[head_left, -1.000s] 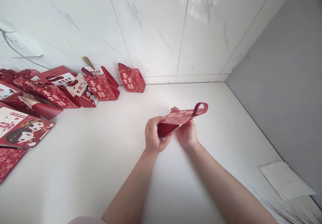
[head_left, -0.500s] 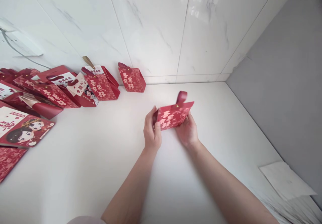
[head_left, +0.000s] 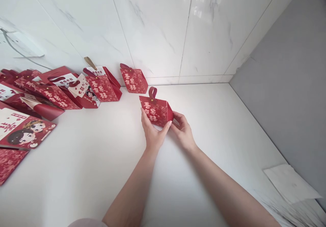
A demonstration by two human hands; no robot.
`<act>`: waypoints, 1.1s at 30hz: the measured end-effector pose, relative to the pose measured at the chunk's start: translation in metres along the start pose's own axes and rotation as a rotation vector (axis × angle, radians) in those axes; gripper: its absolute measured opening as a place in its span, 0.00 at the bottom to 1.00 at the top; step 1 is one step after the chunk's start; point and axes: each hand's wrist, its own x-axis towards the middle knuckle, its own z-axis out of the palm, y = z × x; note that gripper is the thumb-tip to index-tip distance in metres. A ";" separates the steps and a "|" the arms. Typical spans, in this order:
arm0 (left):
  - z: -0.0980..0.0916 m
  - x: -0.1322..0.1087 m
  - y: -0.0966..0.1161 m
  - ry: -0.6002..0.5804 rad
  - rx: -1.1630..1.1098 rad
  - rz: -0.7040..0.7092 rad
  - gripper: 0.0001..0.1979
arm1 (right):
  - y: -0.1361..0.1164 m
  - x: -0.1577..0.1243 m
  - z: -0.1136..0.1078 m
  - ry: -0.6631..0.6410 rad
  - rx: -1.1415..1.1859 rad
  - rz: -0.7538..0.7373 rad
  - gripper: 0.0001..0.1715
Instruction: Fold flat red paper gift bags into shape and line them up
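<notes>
A red gift box [head_left: 161, 108] with white characters and a dark red strap loop on top is between my two hands over the white table. My left hand [head_left: 154, 134] grips it from the near side, fingers at its left edge and thumb at the lower right corner of its front. At the box's right end, the fingers and thumb of my right hand [head_left: 185, 133] close on the folded side panel. A matching gift box [head_left: 133, 81] stands upright behind it against the tiled wall. The undersides of the held box and some fingertips are hidden.
Several red gift boxes and bags [head_left: 58, 96] crowd the table's left side, one printed with cartoon faces [head_left: 28, 133]. A grey cable [head_left: 22, 55] runs along the wall there. A white sheet [head_left: 290, 182] lies at the right edge beside a grey panel [head_left: 285, 84].
The gift box has moved left and turned, so its right end now shows. My right hand has shifted from beneath it to that end; my left hand now spans its front.
</notes>
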 end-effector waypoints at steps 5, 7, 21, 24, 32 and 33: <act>-0.005 0.007 -0.012 0.014 -0.090 -0.081 0.25 | -0.003 -0.005 -0.001 -0.054 -0.267 -0.043 0.22; -0.007 0.010 -0.016 0.132 -0.132 -0.101 0.18 | -0.004 -0.006 -0.001 -0.079 -0.277 -0.055 0.23; -0.005 0.020 -0.024 0.284 -0.022 -0.023 0.26 | 0.000 -0.008 0.004 -0.281 -0.268 -0.013 0.14; -0.015 0.024 -0.020 0.298 -0.069 -0.078 0.20 | 0.004 -0.004 0.000 -0.179 -0.197 0.036 0.19; -0.093 0.028 0.016 -0.104 0.079 0.053 0.19 | 0.009 -0.004 -0.006 -0.189 -0.156 0.019 0.23; -0.107 0.024 0.024 -0.153 0.157 0.074 0.18 | 0.010 -0.004 -0.006 -0.195 -0.162 0.017 0.23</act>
